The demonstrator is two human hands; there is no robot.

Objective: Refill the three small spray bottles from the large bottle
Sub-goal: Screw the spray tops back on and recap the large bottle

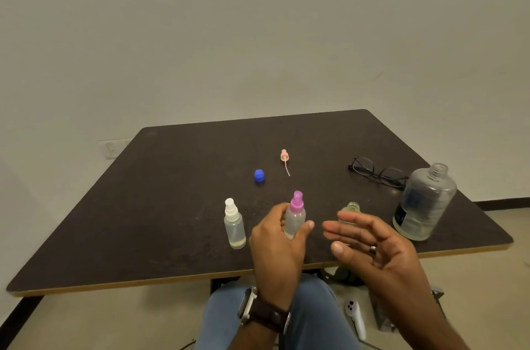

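My left hand (276,246) is wrapped around a small bottle with a pink spray top (295,213), standing upright near the table's front edge. To its left stands a small bottle with a white spray top (234,225). My right hand (370,240) hovers open, fingers apart, in front of an uncapped small bottle (352,207) that it mostly hides. The large clear bottle (424,203) stands open at the right, partly filled. Its blue cap (259,175) and a peach spray head with tube (285,159) lie mid-table.
The dark table (172,206) stands against a pale wall. Black eyeglasses (375,172) lie at the right behind the large bottle. Below the table are my jeans-clad legs and a white controller (355,318) on the floor.
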